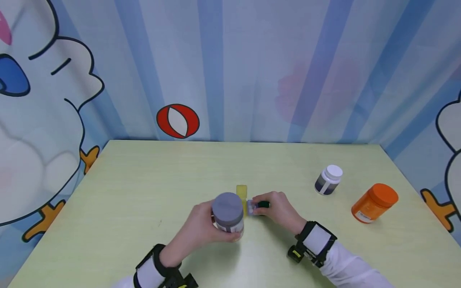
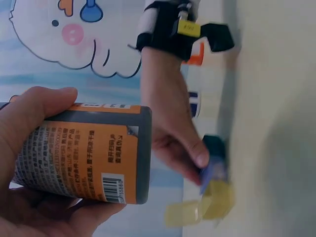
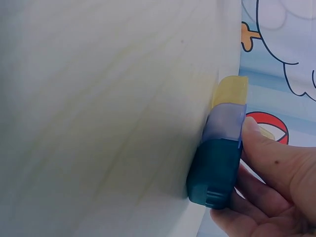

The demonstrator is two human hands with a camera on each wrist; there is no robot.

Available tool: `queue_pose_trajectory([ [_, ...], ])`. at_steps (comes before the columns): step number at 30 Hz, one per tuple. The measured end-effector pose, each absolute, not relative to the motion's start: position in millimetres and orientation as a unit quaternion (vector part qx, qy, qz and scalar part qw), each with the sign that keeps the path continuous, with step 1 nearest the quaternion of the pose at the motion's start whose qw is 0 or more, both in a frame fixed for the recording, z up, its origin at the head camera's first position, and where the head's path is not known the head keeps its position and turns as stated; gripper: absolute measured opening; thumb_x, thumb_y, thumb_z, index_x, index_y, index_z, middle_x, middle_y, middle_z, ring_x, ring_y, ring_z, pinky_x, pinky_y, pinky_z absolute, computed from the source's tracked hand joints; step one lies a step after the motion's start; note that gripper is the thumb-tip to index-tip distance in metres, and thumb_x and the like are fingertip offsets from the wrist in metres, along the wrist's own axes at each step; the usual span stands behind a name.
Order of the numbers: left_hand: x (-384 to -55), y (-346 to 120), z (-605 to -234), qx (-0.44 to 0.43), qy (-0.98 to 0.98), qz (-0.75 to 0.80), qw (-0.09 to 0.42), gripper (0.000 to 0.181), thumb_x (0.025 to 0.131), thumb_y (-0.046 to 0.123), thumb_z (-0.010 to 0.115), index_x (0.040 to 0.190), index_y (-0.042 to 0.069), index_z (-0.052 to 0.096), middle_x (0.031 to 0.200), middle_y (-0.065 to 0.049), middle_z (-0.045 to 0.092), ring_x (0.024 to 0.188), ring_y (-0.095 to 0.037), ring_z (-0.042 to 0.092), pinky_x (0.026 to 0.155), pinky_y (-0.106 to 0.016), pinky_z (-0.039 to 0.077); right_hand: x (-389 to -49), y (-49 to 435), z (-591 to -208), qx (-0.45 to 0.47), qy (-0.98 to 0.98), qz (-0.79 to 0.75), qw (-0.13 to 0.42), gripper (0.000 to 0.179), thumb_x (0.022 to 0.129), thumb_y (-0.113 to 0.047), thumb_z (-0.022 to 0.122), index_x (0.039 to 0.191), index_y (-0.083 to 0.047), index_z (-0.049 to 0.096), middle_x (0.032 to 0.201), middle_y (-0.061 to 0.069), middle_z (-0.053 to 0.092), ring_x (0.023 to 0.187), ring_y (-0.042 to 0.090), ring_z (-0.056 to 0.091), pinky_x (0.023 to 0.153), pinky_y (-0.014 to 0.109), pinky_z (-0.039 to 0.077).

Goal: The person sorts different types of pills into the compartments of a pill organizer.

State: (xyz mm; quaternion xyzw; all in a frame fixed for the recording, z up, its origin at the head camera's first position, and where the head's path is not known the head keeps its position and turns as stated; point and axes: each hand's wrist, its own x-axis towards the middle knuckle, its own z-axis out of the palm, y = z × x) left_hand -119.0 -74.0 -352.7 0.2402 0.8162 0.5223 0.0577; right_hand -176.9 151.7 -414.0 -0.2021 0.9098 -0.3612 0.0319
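My left hand [image 1: 201, 224] grips a supplement bottle [image 1: 227, 208] with a grey lid, held over the table. In the left wrist view its orange label with printed text and a barcode faces the camera. To its right, my right hand [image 1: 277, 208] pinches a small pill organizer [image 3: 215, 170] with yellow, purple and dark green compartments in a row. The yellow lid [image 2: 182, 213] stands open, tipped away from its compartment. In the right wrist view the thumb lies by the purple compartment and fingers curl under the green one.
A white bottle [image 1: 328, 180] with a dark label stands to the right on the pale table [image 1: 162, 172]. Farther right is an orange bottle [image 1: 374, 203] with an orange cap. A blue striped curtain [image 1: 237, 72] with cartoon figures hangs behind the table's far edge.
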Motion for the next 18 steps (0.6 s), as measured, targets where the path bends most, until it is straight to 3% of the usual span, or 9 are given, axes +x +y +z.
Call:
queue_pose_trajectory([
  [5,-103.2,-53.8,-371.8,0.266,0.798,0.53,0.114,0.056,0.063,0.011,0.082,0.113,0.002,0.058,0.103,-0.008,0.063,0.093,-0.014,0.06,0.076,-0.021,0.049,-176.8,151.3,-413.1,-0.199,0.909,-0.363,0.04,0.026,0.075,-0.011,0.073,0.1,-0.004,0.07,0.102,0.011,0.067,0.098,0.023,0.06,0.081,0.038,0.049],
  [18,-80.3,-30.8,-409.2,0.25,0.777,0.547,0.187,0.053,0.062,0.01,0.082,0.111,0.014,0.061,0.097,0.01,0.063,0.09,-0.002,0.056,0.082,-0.023,0.045,-175.9,150.4,-412.7,-0.198,0.91,-0.363,0.039,0.025,0.076,-0.01,0.072,0.1,-0.004,0.07,0.104,0.011,0.066,0.098,0.023,0.06,0.081,0.037,0.049],
])
